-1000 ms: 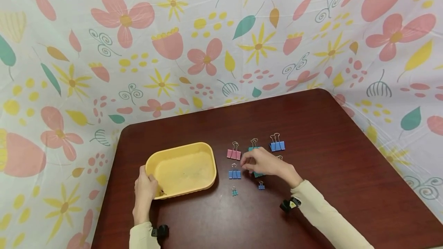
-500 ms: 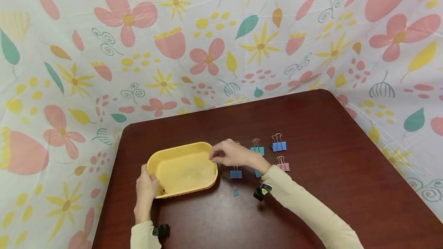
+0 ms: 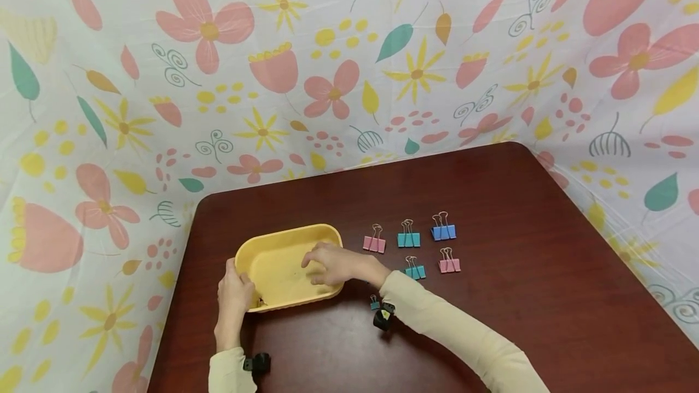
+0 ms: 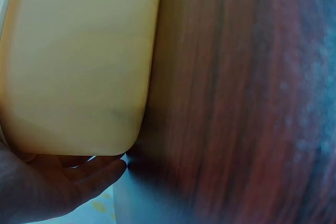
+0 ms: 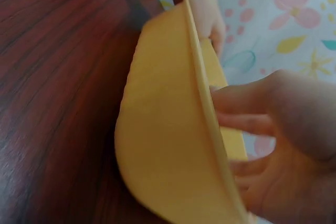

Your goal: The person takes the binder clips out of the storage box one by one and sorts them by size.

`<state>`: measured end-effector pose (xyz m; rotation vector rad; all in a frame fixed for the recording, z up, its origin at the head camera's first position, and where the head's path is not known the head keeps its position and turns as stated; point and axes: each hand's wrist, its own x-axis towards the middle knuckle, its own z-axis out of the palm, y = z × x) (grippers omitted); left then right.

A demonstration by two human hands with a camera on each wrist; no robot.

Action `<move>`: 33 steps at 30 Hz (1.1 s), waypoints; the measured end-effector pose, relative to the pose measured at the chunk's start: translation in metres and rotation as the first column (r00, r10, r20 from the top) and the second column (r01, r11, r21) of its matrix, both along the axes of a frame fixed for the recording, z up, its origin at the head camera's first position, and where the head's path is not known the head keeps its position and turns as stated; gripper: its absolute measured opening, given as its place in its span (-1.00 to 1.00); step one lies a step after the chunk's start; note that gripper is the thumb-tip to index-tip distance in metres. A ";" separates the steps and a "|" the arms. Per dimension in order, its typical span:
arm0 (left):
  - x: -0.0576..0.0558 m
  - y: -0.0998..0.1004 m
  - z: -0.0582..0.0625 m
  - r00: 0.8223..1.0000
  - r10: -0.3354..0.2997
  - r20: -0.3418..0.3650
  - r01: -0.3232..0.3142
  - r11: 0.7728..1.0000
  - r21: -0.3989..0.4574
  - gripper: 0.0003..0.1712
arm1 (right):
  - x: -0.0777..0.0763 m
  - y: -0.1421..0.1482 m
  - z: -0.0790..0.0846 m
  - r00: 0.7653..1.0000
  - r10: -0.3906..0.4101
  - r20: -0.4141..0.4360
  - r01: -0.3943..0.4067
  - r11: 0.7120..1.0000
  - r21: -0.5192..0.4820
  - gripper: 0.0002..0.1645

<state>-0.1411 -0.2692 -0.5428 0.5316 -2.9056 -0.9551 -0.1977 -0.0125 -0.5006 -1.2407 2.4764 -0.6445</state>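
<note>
A yellow plastic tray [image 3: 295,232] sits at the left of the dark wooden table. My left hand [image 3: 235,299] grips its left end, thumb over the rim and fingers along the outside, as the left wrist view also shows. Over the right part of the tray reaches my right hand [image 3: 330,264], its fingers loosely spread and dipping past the rim, with nothing visible between them. A small dark-and-gold item [image 3: 261,302] lies in the tray's near left corner. Right of the tray stand binder clips: pink [image 3: 374,244], teal [image 3: 409,239] and blue [image 3: 444,233].
Nearer me are another teal clip [image 3: 415,272], a pink one [image 3: 449,265] and a tiny teal one [image 3: 374,302]. My right sleeve [image 3: 437,314] crosses the table close by them. Behind the table hangs a floral cloth [image 3: 327,138].
My right hand has swept left from among the clips, past the tray's right rim and over its inside, its fingers spreading. Its arm now covers the medium blue clip. My left hand keeps its grip.
</note>
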 end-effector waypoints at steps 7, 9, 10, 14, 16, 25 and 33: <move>0.000 0.001 0.000 1.000 -0.001 0.003 0.001 1.000 -0.004 -0.53 | 0.011 -0.018 0.001 0.999 0.023 0.023 -0.028 0.967 0.254 -0.58; -0.001 0.001 -0.001 1.000 -0.004 0.000 0.004 1.000 -0.009 -0.52 | 0.012 -0.022 -0.002 0.998 0.033 0.049 -0.044 0.968 0.249 -0.61; -0.001 0.001 0.000 1.000 -0.003 -0.004 0.003 1.000 -0.012 -0.52 | 0.012 -0.023 -0.003 0.997 0.040 0.064 -0.054 0.970 0.235 -0.62; -0.002 0.000 0.001 1.000 0.001 -0.014 -0.001 1.000 -0.015 -0.52 | 0.011 -0.035 -0.006 0.991 0.048 0.122 -0.068 0.984 0.166 -0.55; -0.003 -0.001 0.001 1.000 0.002 -0.011 -0.002 1.000 -0.015 -0.52 | 0.011 -0.042 -0.007 0.988 0.035 0.152 -0.057 0.989 0.139 -0.47; -0.002 -0.001 0.000 1.000 -0.003 0.003 0.003 1.000 -0.016 -0.53 | 0.017 -0.086 -0.016 0.977 -0.015 0.213 -0.011 0.993 0.118 -0.30; 0.000 -0.001 -0.003 0.999 -0.018 -0.027 0.018 1.000 0.005 -0.55 | 0.015 -0.111 -0.028 0.958 0.044 0.282 -0.057 0.998 0.036 -0.50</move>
